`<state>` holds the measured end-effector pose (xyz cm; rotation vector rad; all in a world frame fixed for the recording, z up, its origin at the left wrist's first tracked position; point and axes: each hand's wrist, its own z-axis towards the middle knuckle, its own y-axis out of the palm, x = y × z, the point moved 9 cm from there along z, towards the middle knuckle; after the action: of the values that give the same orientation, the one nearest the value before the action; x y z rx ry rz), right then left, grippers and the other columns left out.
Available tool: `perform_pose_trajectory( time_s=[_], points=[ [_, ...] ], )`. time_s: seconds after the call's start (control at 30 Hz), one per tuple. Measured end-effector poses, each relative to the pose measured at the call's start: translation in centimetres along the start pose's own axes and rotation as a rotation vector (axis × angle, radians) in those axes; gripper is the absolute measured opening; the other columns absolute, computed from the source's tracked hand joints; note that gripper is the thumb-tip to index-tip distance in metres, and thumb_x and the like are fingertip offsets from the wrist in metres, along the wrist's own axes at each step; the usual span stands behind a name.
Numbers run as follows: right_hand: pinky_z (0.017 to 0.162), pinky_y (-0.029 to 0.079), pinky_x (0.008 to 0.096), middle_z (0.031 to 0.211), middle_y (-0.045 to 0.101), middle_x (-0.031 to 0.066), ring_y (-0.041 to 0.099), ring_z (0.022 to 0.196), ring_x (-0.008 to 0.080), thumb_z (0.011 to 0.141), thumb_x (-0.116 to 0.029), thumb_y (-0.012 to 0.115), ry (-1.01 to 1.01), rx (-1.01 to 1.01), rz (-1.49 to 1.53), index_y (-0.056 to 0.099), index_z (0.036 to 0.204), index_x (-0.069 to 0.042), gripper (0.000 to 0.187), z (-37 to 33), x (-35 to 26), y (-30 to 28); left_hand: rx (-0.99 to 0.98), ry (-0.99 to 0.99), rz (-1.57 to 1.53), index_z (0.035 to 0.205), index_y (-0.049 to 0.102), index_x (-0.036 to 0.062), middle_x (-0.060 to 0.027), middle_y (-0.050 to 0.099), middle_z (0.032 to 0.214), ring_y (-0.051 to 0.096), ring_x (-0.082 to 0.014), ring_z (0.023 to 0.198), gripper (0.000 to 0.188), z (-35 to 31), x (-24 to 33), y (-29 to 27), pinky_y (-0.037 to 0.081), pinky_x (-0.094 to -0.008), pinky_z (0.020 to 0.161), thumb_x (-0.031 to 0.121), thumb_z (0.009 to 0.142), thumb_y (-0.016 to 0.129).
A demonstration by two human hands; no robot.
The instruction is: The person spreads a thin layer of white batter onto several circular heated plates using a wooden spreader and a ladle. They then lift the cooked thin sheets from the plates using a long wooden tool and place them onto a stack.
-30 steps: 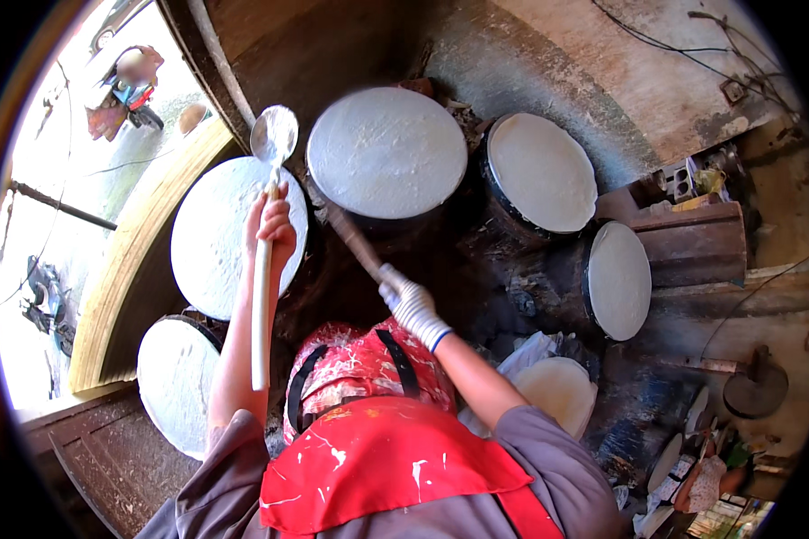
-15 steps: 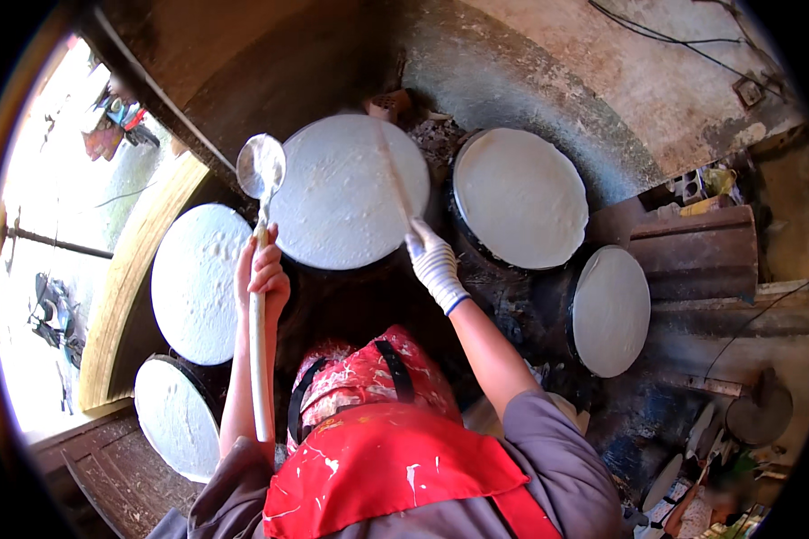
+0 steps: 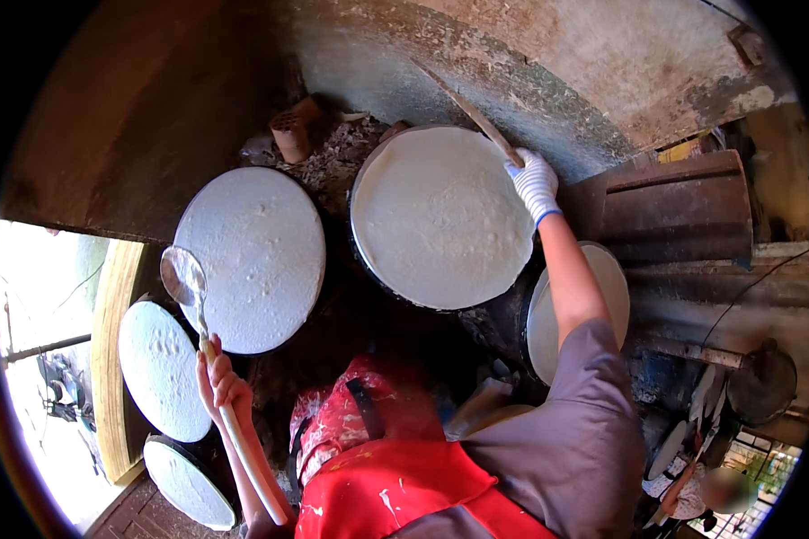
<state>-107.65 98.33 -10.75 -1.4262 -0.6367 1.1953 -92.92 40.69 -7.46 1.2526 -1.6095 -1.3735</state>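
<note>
My bare left hand (image 3: 222, 382) is closed round the pale handle of a ladle (image 3: 183, 275). The ladle's metal bowl, smeared with white batter, hangs over the left rim of a round griddle covered by a white batter sheet (image 3: 256, 260). In a white striped glove, my right hand (image 3: 537, 187) grips one end of a long, thin wooden stick (image 3: 469, 106). This stick slants up and left beyond the far right edge of another round white sheet (image 3: 440, 220). My right forearm passes over part of a third sheet (image 3: 607, 278).
More white-topped rounds (image 3: 157, 370) stand at my left, near a bright opening with a pale curved frame (image 3: 117, 359). Behind the griddles are a hollow brick (image 3: 290, 136) and a stained wall (image 3: 566, 99). A brown panel (image 3: 679, 211) leans at right. Another person (image 3: 692, 494) appears at lower right.
My view and body have turned right, so the griddles sit further left. My right hand has reached out with the stick from the middle griddle to the far edge of the one on its right.
</note>
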Motion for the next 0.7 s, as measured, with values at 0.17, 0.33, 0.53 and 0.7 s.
perform_pose_trajectory(
  time_s=[0.17, 0.33, 0.53, 0.7],
  points=[
    [0.080, 0.045, 0.0364, 0.101, 0.060, 0.0145, 0.057, 0.091, 0.0310, 0.070, -0.034, 0.064, 0.188, -0.381, -0.019, 0.059, 0.104, -0.012, 0.041, 2.8, 2.5, 4.1, 0.060, 0.020, 0.022, 0.126, 0.029, -0.0030, -0.0010, 0.035, 0.062, 0.037, -0.0087, 0.037, 0.044, -0.1, -0.7, -0.8, 0.031, -0.0217, 0.038, 0.028, 0.095, 0.025],
    [0.074, 0.046, 0.0332, 0.091, 0.064, 0.0145, 0.061, 0.081, 0.0225, 0.068, -0.032, 0.068, -0.001, -0.352, 0.146, 0.061, 0.100, -0.003, 0.044, 2.4, 1.3, -0.7, 0.023, -0.040, 0.035, 0.125, 0.030, -0.0029, -0.0010, 0.035, 0.062, 0.037, -0.0089, 0.037, 0.043, -1.2, -1.3, -0.1, 0.032, -0.0215, 0.038, 0.028, 0.094, 0.027],
    [0.059, 0.042, 0.0305, 0.065, 0.056, 0.0066, 0.045, 0.060, 0.0130, 0.071, -0.037, 0.068, -0.242, -0.180, 0.117, 0.062, 0.084, -0.002, 0.038, -8.2, -6.4, -17.7, -0.068, -0.162, 0.042, 0.124, 0.031, -0.0024, -0.0007, 0.035, 0.061, 0.036, -0.0076, 0.036, 0.042, -4.6, -1.1, -0.1, 0.030, -0.0201, 0.037, 0.027, 0.094, 0.028],
    [0.065, 0.044, 0.0285, 0.073, 0.062, 0.0100, 0.054, 0.066, 0.0129, 0.072, -0.030, 0.067, -0.168, 0.026, 0.108, 0.061, 0.089, 0.000, 0.035, -24.1, -9.1, -28.3, -0.088, -0.308, 0.061, 0.125, 0.032, -0.0019, -0.0009, 0.035, 0.061, 0.035, -0.0080, 0.036, 0.043, -8.6, -0.6, -2.4, 0.030, -0.0205, 0.038, 0.028, 0.094, 0.027]
  ],
)
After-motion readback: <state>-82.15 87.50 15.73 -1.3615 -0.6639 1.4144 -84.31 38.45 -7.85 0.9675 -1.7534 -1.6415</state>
